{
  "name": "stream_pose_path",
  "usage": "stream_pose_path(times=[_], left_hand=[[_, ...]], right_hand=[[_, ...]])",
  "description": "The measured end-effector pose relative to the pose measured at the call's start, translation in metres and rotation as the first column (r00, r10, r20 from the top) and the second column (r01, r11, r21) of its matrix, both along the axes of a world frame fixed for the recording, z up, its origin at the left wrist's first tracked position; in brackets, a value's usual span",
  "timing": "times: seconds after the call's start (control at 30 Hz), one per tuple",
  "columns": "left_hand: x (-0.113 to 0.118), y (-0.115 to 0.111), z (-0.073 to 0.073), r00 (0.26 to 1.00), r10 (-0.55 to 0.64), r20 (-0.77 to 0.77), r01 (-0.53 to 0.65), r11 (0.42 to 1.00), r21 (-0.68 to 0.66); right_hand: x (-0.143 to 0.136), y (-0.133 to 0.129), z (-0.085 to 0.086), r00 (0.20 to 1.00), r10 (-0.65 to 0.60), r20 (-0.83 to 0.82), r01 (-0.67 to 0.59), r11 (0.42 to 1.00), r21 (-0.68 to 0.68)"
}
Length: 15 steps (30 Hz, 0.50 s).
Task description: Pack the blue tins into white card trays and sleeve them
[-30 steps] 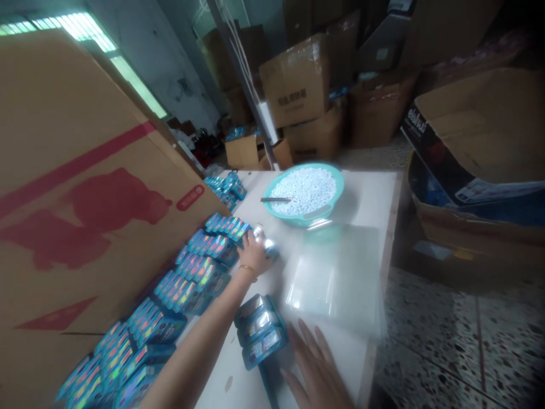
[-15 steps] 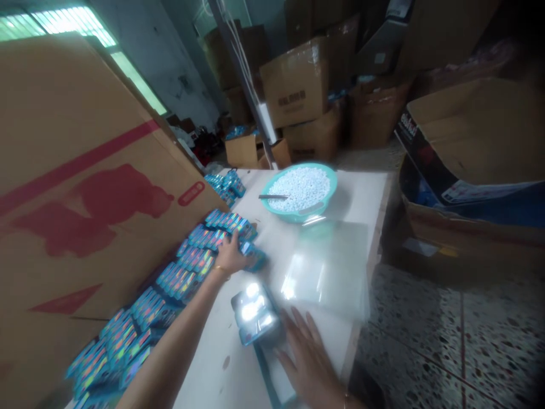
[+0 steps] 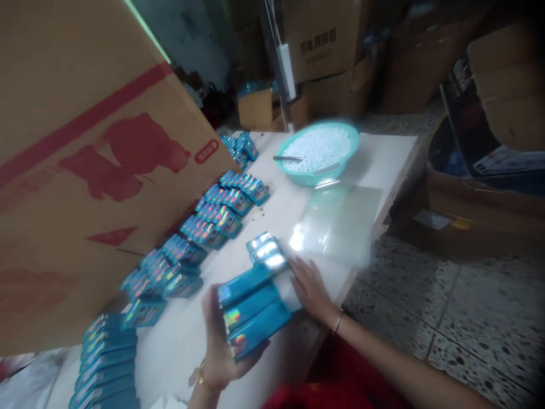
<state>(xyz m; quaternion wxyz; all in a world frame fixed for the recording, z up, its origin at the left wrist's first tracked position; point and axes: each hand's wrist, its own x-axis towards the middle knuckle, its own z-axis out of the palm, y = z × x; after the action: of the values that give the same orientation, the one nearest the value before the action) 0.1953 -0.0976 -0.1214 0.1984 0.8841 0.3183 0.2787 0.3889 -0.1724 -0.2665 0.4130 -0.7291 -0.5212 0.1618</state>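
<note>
My left hand [image 3: 218,352] is wrapped round a row of three small blue boxes [image 3: 255,307], tilted above the table at the near side. Just behind them, another row of small shiny boxes [image 3: 264,247] lies on the white table, glare hiding their print. My right hand [image 3: 313,289] lies with fingers stretched out at the right side of these boxes; whether it touches them I cannot tell. Partly covered by the held boxes is a whitish surface beside the right fingers. A clear plastic sheet or bag stack [image 3: 340,227] lies just beyond that hand.
Rows of blue boxes [image 3: 204,230] line the left, against a large carton [image 3: 97,227] with red print. More blue boxes [image 3: 106,363] stand at the near left. A teal basin [image 3: 317,177] of white pellets sits at the back. An open carton [image 3: 481,199] stands right of the table edge.
My left hand has come back from the rows at the left, bringing three blue boxes near me. My right hand stays beside the shiny boxes. The view has tilted downward.
</note>
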Motion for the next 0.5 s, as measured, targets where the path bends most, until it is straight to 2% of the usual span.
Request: stream_pose_path(times=[0.07, 0.1, 0.17, 0.23, 0.37, 0.5], left_hand=[[0.003, -0.004, -0.021, 0.995, -0.1, -0.014, 0.1, 0.995, -0.022], [0.006, -0.001, -0.027, 0.988, -0.149, -0.026, 0.149, 0.989, -0.019], [0.014, 0.006, -0.029, 0.971, -0.224, -0.087, 0.225, 0.974, -0.007], [0.023, 0.011, -0.022, 0.952, -0.245, -0.183, 0.245, 0.969, -0.023], [0.038, 0.005, 0.0, 0.901, -0.183, -0.392, 0.196, 0.981, -0.008], [0.054, -0.001, 0.012, 0.829, -0.125, -0.544, 0.142, 0.99, -0.011]], right_hand=[[0.002, -0.001, -0.001, 1.0, 0.026, -0.013, -0.026, 1.0, 0.013], [0.003, -0.002, -0.002, 0.999, 0.036, -0.012, -0.036, 0.999, 0.027], [0.004, -0.003, -0.001, 0.998, 0.057, -0.011, -0.056, 0.997, 0.061], [0.005, -0.004, 0.001, 0.996, 0.082, -0.033, -0.079, 0.993, 0.087], [0.01, -0.009, 0.009, 0.984, 0.133, -0.117, -0.122, 0.988, 0.097], [0.019, -0.016, 0.017, 0.97, 0.196, -0.146, -0.185, 0.979, 0.088]])
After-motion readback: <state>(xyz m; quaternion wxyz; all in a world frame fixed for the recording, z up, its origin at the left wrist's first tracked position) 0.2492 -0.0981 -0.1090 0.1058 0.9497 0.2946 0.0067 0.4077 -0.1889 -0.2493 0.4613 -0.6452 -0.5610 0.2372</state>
